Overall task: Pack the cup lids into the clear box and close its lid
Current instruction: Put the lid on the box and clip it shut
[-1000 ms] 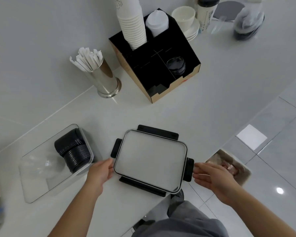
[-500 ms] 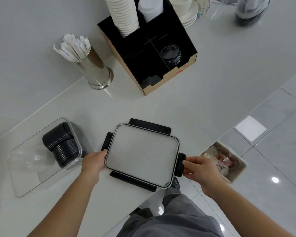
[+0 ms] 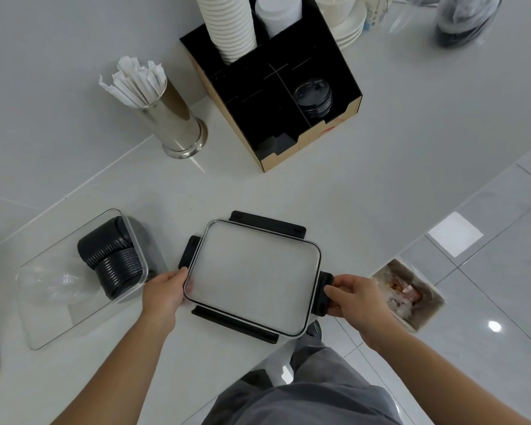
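The clear box point(image 3: 56, 314) stands open on the white counter at the left, with two stacks of black cup lids point(image 3: 112, 260) lying in its far end. The box lid point(image 3: 253, 277), translucent with black clip flaps on all sides, lies flat near the counter's front edge, right of the box. My left hand point(image 3: 164, 291) grips the lid's left rim. My right hand point(image 3: 354, 297) pinches the black flap on its right side. Another stack of black cup lids point(image 3: 313, 98) sits in the black organiser.
A black and brown cardboard organiser point(image 3: 288, 130) holds white paper cups point(image 3: 229, 24). A steel holder of wrapped straws point(image 3: 166, 118) stands to its left. White saucers point(image 3: 348, 26) are at the back. On the floor at the right is a small waste bin point(image 3: 410, 294).
My right hand has closed in from beside the lid and taken hold of its right flap. My left hand has tightened on the left rim. The view has tilted down slightly.
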Action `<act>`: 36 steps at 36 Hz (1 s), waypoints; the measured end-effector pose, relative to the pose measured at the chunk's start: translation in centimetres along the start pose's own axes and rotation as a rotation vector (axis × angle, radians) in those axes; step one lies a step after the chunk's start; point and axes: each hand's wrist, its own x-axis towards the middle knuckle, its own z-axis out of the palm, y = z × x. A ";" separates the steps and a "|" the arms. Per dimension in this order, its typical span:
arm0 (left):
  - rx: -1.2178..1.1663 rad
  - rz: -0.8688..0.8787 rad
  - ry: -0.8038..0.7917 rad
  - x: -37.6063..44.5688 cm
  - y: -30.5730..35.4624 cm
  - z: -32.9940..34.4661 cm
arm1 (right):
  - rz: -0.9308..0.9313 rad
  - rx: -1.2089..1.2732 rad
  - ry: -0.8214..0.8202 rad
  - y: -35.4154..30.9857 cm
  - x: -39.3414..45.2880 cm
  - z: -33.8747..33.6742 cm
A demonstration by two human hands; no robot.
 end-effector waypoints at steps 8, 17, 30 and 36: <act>-0.181 0.032 -0.041 -0.7 0.0 0.6 | -0.072 0.093 -0.024 -1.7 0.5 -0.9; -0.407 0.043 -0.084 -3.2 1.4 0.8 | -0.211 0.118 -0.017 -4.8 1.4 -1.7; -0.596 0.057 -0.118 -6.1 3.5 -2.4 | -0.359 0.121 -0.023 -9.0 1.0 -0.3; -0.601 0.113 -0.121 -6.4 3.8 -5.2 | -0.429 0.081 -0.030 -11.1 -0.2 2.2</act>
